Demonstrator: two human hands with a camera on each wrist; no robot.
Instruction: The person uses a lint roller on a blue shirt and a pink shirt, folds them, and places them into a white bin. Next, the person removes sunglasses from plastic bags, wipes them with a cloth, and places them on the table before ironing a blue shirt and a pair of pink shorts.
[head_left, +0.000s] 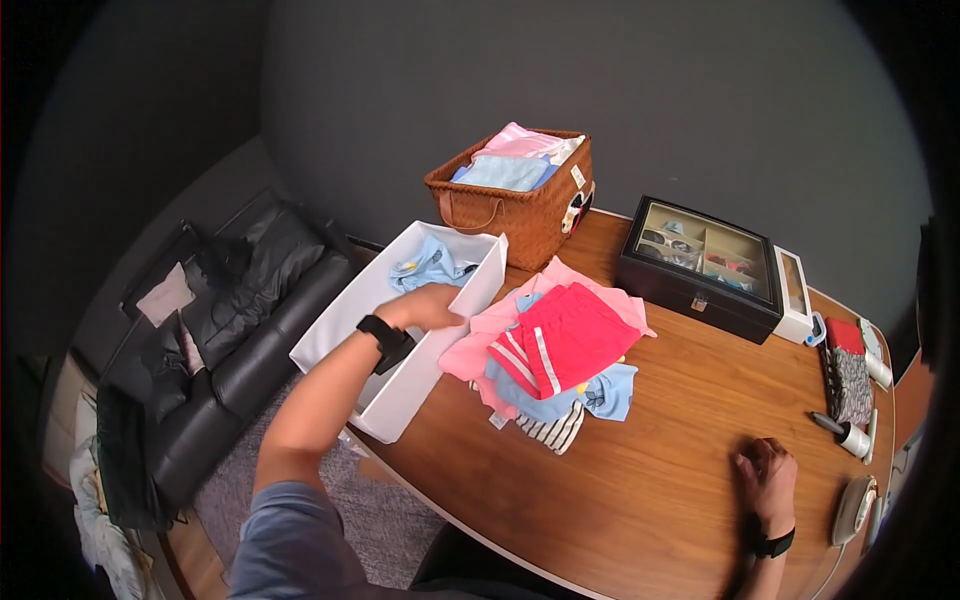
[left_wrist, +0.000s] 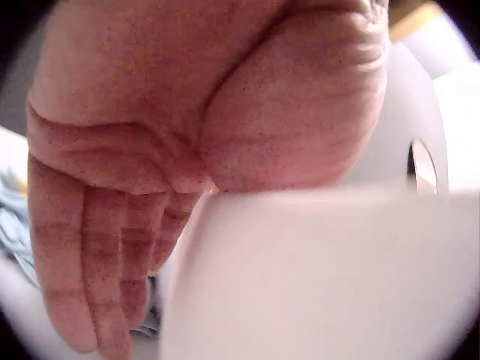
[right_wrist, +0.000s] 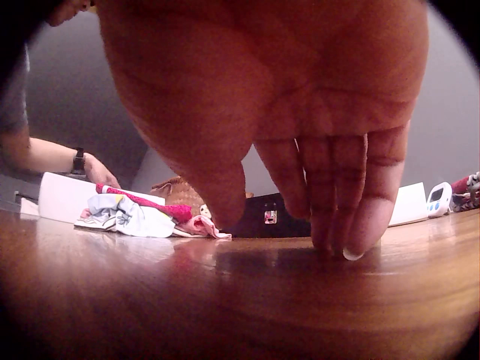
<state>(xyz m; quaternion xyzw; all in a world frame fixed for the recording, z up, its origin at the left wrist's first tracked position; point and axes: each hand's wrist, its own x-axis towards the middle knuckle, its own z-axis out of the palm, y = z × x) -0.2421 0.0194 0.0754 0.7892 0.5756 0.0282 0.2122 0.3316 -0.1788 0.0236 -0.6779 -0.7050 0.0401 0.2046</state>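
Note:
My left hand (head_left: 428,306) grips the side wall of a white storage bin (head_left: 345,345). Its fingers (left_wrist: 101,255) hang down inside the wall in the left wrist view, and the thumb is hidden there. Inside the bin's far end lies a light blue garment (head_left: 430,264). Fingertips down, my right hand (head_left: 770,482) rests on the wooden table (head_left: 690,440), holding nothing. Between the hands is a loose pile of small clothes, with red shorts (head_left: 570,338) with white stripes on top. Pink cloth (head_left: 465,350), light blue cloth (head_left: 610,390) and a striped piece (head_left: 553,430) stick out beneath.
A woven basket (head_left: 520,215) full of folded clothes stands behind the bin. A black glass-topped case (head_left: 700,265) sits at the back right. A lint roller (head_left: 850,438) and other small items line the right edge. A black sofa (head_left: 250,370) is beyond the table's left.

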